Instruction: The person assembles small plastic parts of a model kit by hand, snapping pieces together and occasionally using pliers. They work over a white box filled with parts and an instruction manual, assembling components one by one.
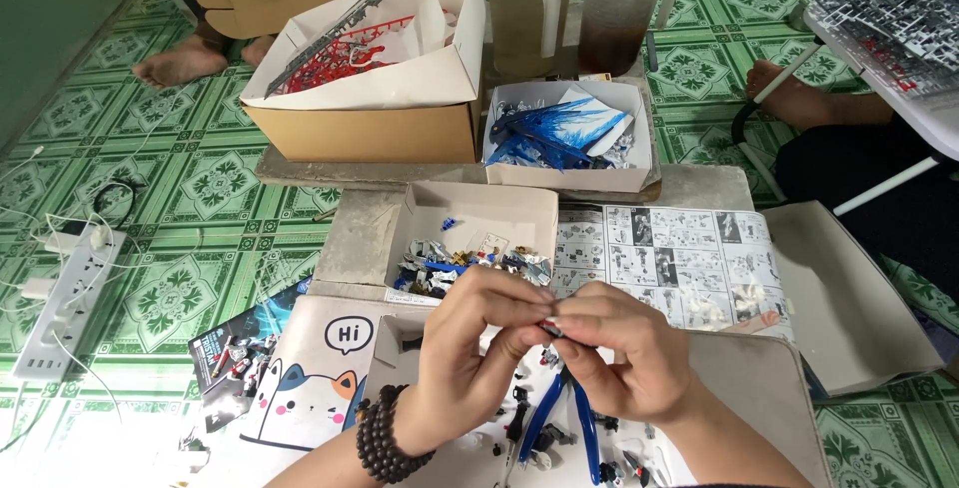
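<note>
My left hand [470,343] and my right hand [624,348] meet at the fingertips over a low table, pinching a small dark model part [552,326] between them; the part is mostly hidden by my fingers. A dark bead bracelet [385,438] circles my left wrist. Right under my hands lie blue-handled nippers [559,413] among several small black and white model pieces in a shallow white box [392,340]. Just beyond my hands a small open box [479,213] holds grey, blue and gold pieces.
An instruction sheet [664,258] lies to the right. Farther back stand a box of blue parts [569,133], a brown carton with red and grey sprues [370,68], and two jugs [574,8]. Other people's bare feet [185,60] rest nearby. A power strip [70,293] lies at left.
</note>
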